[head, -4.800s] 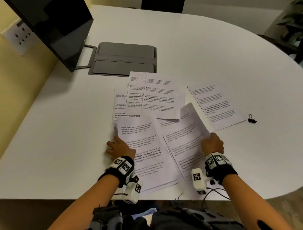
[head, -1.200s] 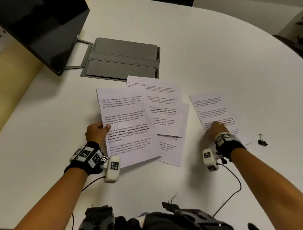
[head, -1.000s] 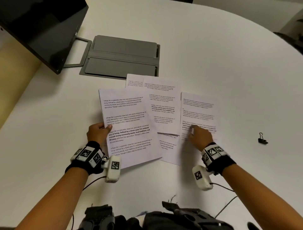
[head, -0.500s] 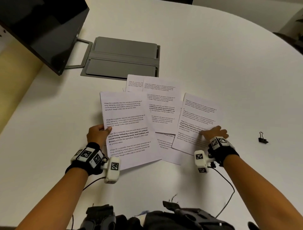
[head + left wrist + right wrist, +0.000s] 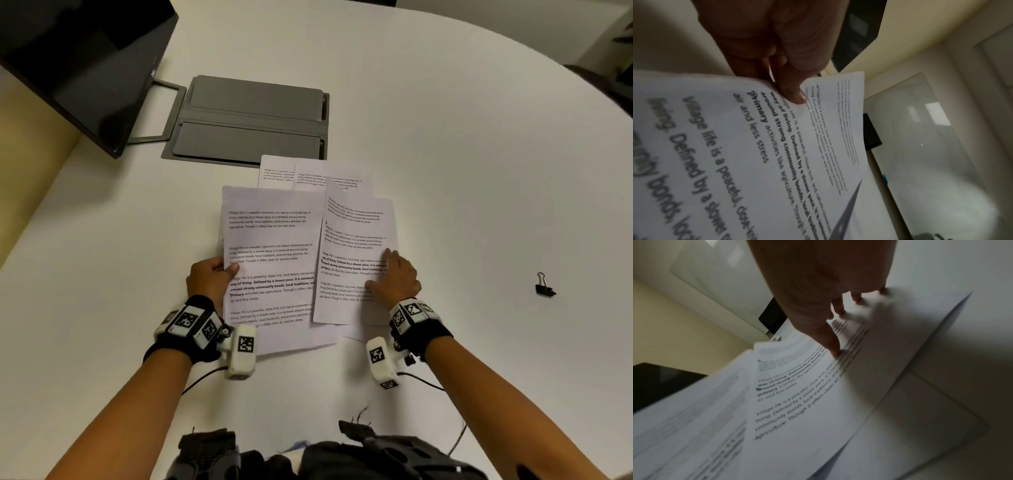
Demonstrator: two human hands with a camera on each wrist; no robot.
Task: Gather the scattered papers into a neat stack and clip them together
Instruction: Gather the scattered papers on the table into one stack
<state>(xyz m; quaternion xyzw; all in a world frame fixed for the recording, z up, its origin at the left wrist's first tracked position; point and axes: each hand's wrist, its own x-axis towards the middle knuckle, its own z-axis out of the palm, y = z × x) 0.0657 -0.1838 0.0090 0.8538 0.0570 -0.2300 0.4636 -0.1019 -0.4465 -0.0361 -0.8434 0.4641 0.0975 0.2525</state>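
Observation:
Several printed white sheets lie overlapping in the middle of the white table [image 5: 462, 144]. My left hand [image 5: 214, 275] pinches the left edge of a small stack of sheets [image 5: 270, 260], thumb on top [image 5: 795, 95], with that stack [image 5: 735, 162] lifted off the table. My right hand [image 5: 394, 274] presses its fingertips [image 5: 835, 352] flat on a single sheet [image 5: 356, 253], which lies partly over the stack's right edge and over other sheets [image 5: 308, 173] behind. A black binder clip [image 5: 544, 287] lies alone to the right, well away from both hands.
A grey folded keyboard case [image 5: 250, 120] lies behind the papers. A dark monitor [image 5: 78, 58] on a stand [image 5: 164, 116] fills the far left corner. The table's curved edge [image 5: 582, 68] runs along the right.
My right hand has dragged the single sheet from the right side leftwards until it overlaps the stack. The left hand has kept its hold on the stack.

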